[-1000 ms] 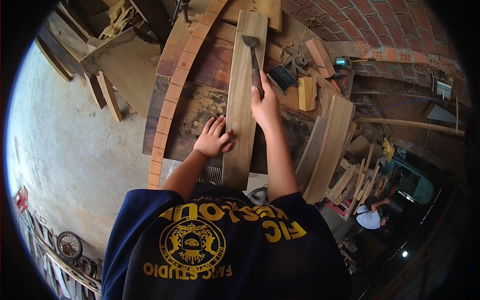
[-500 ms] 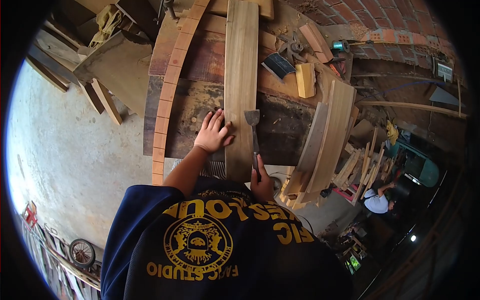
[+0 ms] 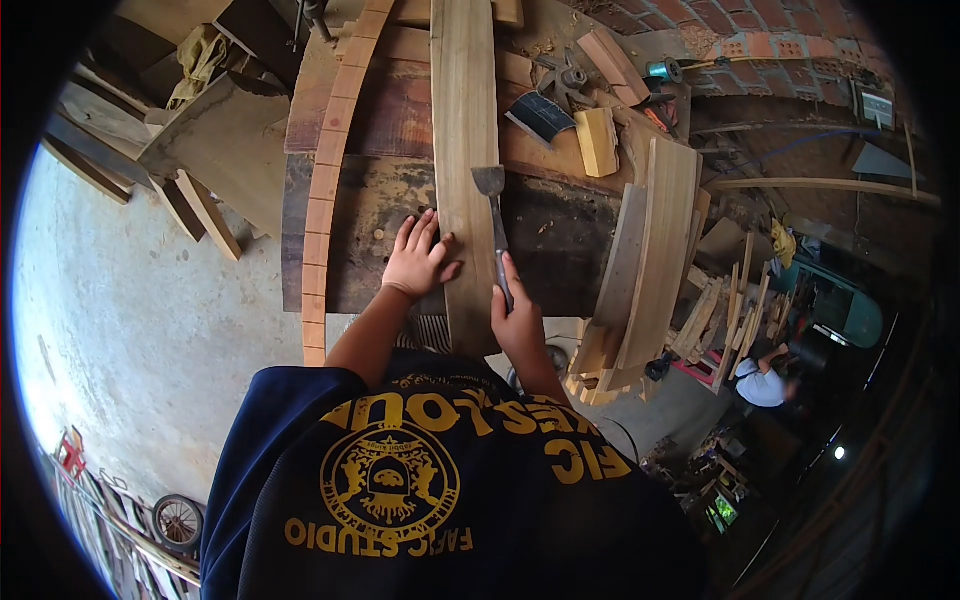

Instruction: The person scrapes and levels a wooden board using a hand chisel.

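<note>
A long pale wooden board (image 3: 464,120) runs away from my body across the dark, stained workbench (image 3: 380,200). My left hand (image 3: 418,262) lies with fingers spread on the bench and against the board's left edge, holding nothing. On the right side, my right hand (image 3: 518,315) is wrapped round the handle of a scraper (image 3: 489,183), whose flat metal blade rests over the board's right part. To the left, a curved strip of reddish wood with dark cross lines (image 3: 330,165) extends along the bench.
Dark sandpaper (image 3: 541,118), a yellowish wood block (image 3: 597,143) and a teal spool (image 3: 664,70) sit at the back right. Boards (image 3: 660,250) lean at the bench's right end. A person (image 3: 762,384) is farther right. A wheel (image 3: 178,522) stands lower left.
My right hand has moved forward with the scraper, and its blade is farther up the board. The whole view has shifted slightly. My left hand stays by the board's edge.
</note>
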Motion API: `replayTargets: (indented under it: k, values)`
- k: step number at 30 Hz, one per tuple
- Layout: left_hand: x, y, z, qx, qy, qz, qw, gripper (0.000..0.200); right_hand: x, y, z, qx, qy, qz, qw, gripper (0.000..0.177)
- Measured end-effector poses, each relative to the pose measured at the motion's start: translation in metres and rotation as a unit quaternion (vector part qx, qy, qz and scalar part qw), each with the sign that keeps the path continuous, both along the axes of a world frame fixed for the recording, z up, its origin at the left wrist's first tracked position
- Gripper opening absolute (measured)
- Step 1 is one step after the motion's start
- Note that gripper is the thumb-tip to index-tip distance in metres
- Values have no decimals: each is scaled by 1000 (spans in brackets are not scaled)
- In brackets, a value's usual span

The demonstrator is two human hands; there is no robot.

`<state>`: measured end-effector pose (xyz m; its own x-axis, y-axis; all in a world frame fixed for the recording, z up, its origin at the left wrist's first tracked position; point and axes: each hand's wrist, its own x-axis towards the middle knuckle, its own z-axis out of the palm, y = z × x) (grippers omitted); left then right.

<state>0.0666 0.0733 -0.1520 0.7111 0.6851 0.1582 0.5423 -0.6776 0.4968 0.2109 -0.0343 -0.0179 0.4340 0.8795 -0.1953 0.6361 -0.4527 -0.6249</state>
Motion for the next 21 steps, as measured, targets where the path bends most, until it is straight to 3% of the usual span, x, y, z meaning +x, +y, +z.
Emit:
replayTargets:
  k: [6, 7, 9, 11, 13, 17, 21]
  values:
    - [0, 0, 1, 4, -12, 4, 1000, 49, -24, -38, 3, -97, 42, -45, 993, 55]
    - [0, 0, 1, 4, -10, 4, 1000, 49, -22, -32, 1, -96, 43, -45, 993, 55]
    - [0, 1, 3, 0, -5, 0, 1000, 49, -11, -4, -9, 28, 17, 3, 999, 55]
    - [0, 1, 3, -4, 1, -1, 1000, 49, 1, 42, 12, -103, 74, -27, 992, 54]
    - [0, -1, 3, -7, 6, -5, 1000, 49, 14, 81, -1, -26, 55, -12, 998, 55]
    - [2, 0, 3, 4, -7, 2, 1000, 49, 24, 143, 4, -74, 32, -22, 997, 55]
    - [1, -1, 0, 2, -5, 5, 1000, 49, 18, 126, 10, -94, 28, -19, 995, 55]
